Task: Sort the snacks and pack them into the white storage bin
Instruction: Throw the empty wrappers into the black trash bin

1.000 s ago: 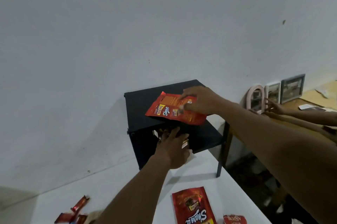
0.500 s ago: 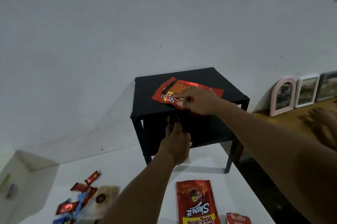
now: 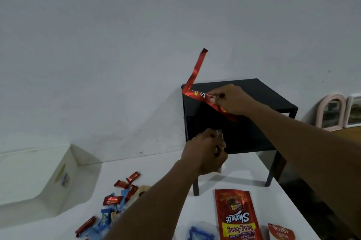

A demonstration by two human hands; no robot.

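Snacks lie spread over the white worktop point(image 3: 166, 167) in the head view, and both hands reach toward a black stand point(image 3: 269, 93) at its far end, against the wall. The right hand point(image 3: 232, 100) is over the stand's top front edge, its grip a pinch of thumb and fingers on a red snack pouch point(image 3: 195, 75). The pouch is seen nearly edge-on and bent: one part rises in front of the wall, the other slants down under the hand across the stand's dark front opening. The left hand point(image 3: 205, 152) is lower, in front of that opening, its grip curled round a small packet point(image 3: 219, 135) whose top pokes out above the fingers, too blurred to read. The white storage bin point(image 3: 45, 177) stands at the left of the worktop near the wall, well apart from both hands. Between the bin and the left forearm lies a loose heap of small red and blue wrapped snacks point(image 3: 117, 198). Near the bottom edge a big red pouch point(image 3: 237, 218) lies flat with its print upside down. A blue packet point(image 3: 201, 236) lies just left of it and another red packet point(image 3: 281, 233) just right. A pink arched frame point(image 3: 330, 111) leans at the far right, beyond the stand.
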